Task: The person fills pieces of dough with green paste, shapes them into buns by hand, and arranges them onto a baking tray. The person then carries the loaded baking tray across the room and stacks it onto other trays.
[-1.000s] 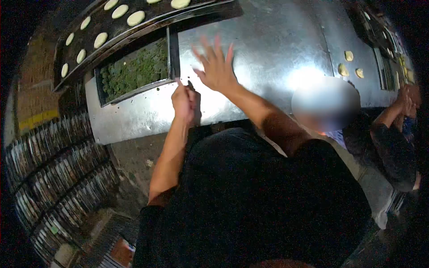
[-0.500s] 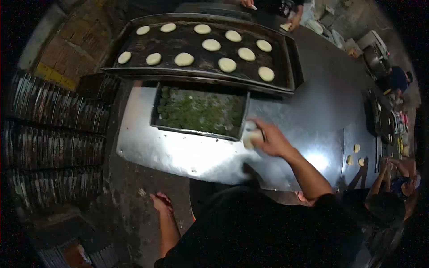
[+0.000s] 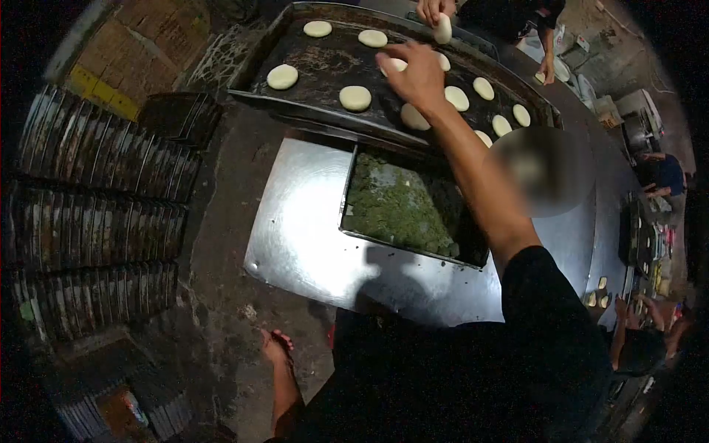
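Note:
My right hand [image 3: 419, 76] reaches over the large dark baking tray [image 3: 244, 94], its fingers curved round a pale flat dough disc [image 3: 395, 66] at the tray surface. Several similar discs lie about it, among them one dough disc [image 3: 355, 97] to the left and another dough disc [image 3: 456, 98] to the right. My forearm crosses the right part of a smaller metal pan [image 3: 346, 199] that holds a crumbly green mixture [image 3: 402, 210]. Low beside my body hangs my left hand [image 3: 278, 347], empty, with loosely bent fingers and the thumb apart.
Across the tray, a person's hand [image 3: 432, 10] holds a dough disc [image 3: 442, 29]. The metal table [image 3: 295, 214] ends at the front left. Stacked dark trays [image 3: 103, 177] stand at the left. Other people work at the far right near dough pieces [image 3: 603, 282].
My right hand has moved from beside the green pan up and forward over the baking tray with the pale disc. The view has shifted left. Across the tray, the other person's hand has come nearer.

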A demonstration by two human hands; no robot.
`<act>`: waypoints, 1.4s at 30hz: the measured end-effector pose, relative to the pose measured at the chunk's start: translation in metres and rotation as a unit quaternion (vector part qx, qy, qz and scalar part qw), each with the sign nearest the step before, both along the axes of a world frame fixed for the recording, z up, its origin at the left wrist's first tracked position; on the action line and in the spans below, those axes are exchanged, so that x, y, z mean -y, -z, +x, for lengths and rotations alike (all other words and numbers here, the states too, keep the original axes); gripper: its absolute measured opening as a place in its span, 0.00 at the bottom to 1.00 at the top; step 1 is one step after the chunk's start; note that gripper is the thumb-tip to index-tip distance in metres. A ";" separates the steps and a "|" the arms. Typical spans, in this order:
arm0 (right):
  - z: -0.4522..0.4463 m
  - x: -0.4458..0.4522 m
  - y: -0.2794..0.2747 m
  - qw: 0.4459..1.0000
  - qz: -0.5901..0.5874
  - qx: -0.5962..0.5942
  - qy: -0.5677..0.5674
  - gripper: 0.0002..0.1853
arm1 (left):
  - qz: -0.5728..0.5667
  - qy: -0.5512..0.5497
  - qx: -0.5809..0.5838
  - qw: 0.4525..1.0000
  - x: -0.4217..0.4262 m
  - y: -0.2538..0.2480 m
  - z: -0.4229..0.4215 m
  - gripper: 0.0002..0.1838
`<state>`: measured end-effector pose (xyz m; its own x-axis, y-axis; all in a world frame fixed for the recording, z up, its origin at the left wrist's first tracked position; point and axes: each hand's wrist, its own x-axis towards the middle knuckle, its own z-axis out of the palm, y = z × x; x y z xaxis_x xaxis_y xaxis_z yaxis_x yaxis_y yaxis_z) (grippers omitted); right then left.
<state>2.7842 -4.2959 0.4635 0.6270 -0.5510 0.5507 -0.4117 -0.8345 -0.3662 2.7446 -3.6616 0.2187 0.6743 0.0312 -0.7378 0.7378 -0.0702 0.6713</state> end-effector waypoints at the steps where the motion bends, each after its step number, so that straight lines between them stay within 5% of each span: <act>1: 0.007 -0.006 0.002 0.995 0.040 -0.063 -0.067 0.21 | -0.036 0.013 0.016 0.999 -0.022 0.022 0.000 0.31; 4: 0.030 -0.027 0.019 0.940 0.029 -0.311 -0.134 0.34 | 0.001 -0.015 -0.154 0.988 -0.044 0.054 0.012 0.31; 8: 0.039 -0.026 0.024 0.943 0.091 -0.289 -0.138 0.35 | 0.043 0.039 -0.203 0.977 -0.063 0.080 0.013 0.31; 11: 0.042 -0.048 0.011 0.953 0.086 -0.273 -0.096 0.34 | -0.092 -0.002 -0.121 0.988 -0.062 0.052 -0.007 0.29; 14: 0.089 -0.066 -0.007 0.984 0.094 -0.118 -0.091 0.31 | -0.045 0.042 -0.123 0.990 -0.042 0.027 0.001 0.27; 18: 0.164 -0.068 0.023 0.967 0.001 -0.211 -0.145 0.35 | -0.065 0.033 -0.135 0.988 -0.045 0.044 0.007 0.25; 22: 0.196 -0.060 0.029 0.955 0.036 -0.249 -0.158 0.31 | -0.059 0.037 -0.023 0.997 0.033 -0.047 0.020 0.22; 23: 0.192 -0.064 0.028 0.971 0.065 -0.177 -0.150 0.28 | -0.031 0.042 0.029 0.998 0.059 -0.073 0.027 0.21; 25: 0.181 -0.069 0.024 0.964 0.066 -0.213 -0.148 0.27 | -0.057 0.116 0.055 0.990 0.098 -0.109 0.046 0.21; 28: 0.148 -0.077 0.012 0.966 0.081 -0.198 -0.144 0.27 | -0.248 0.094 0.056 0.962 0.176 -0.156 0.076 0.18; 30: 0.087 -0.109 -0.017 0.982 0.160 -0.041 -0.092 0.28 | -0.373 0.130 0.011 0.919 0.223 -0.164 0.101 0.24; 32: 0.026 -0.133 -0.006 0.987 0.032 -0.155 -0.016 0.24 | -0.461 0.203 -0.038 0.863 0.283 -0.188 0.121 0.36; 36: -0.037 -0.112 0.042 0.998 0.040 -0.046 0.014 0.17 | -0.552 0.129 -0.147 0.811 0.364 -0.177 0.149 0.47; 39: -0.052 -0.111 0.018 0.998 -0.008 0.054 0.019 0.15 | -0.600 0.112 -0.139 0.780 0.378 -0.181 0.149 0.47; 42: -0.083 -0.136 -0.032 0.994 -0.036 0.099 -0.011 0.13 | -0.551 0.133 -0.143 0.811 0.379 -0.172 0.154 0.38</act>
<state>2.7014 -4.1598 0.4959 0.5141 -0.4926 0.7022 -0.3183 -0.8697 -0.3772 2.8987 -4.0410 0.3909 0.3454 -0.8725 -0.3456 0.9315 0.2740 0.2392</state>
